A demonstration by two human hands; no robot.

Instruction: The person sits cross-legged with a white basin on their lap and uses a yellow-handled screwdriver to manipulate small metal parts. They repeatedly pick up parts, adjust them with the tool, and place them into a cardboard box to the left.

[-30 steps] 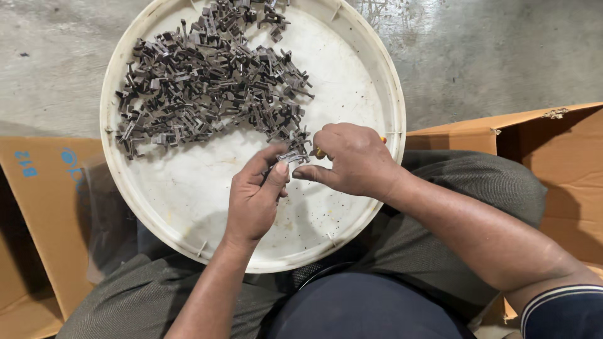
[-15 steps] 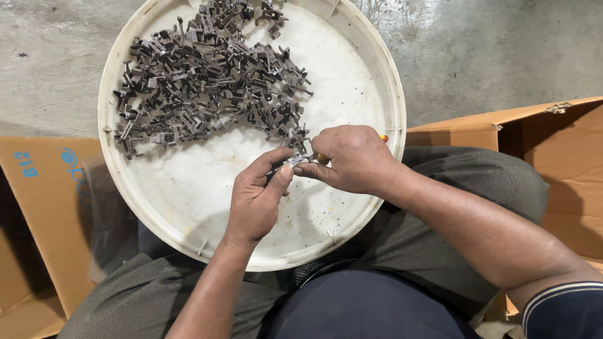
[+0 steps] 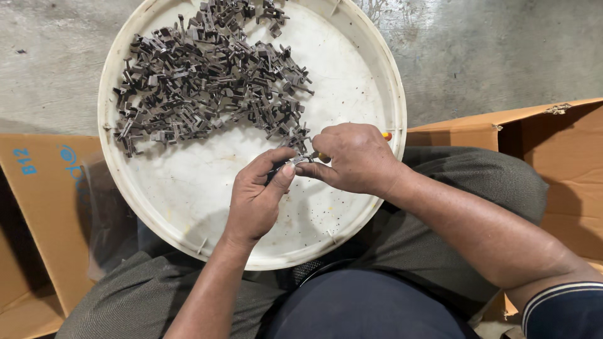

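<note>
Two bare forearms and a left hand [image 3: 254, 201] and right hand [image 3: 355, 157] with no gloves. The right arm's dark navy sleeve [image 3: 562, 311] has a cuff with pale stripes (two). Grey-olive trousers [image 3: 483, 182], dark navy shirt [image 3: 370, 307].

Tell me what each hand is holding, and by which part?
The left hand pinches a small dark metal piece by its end between thumb and fingertips. The right hand grips a yellow-orange-handled tool by the handle.

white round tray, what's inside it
A heap of small dark metal parts fills the far half of the white tray. The left hand and right hand cover part of its bare near half.
</note>
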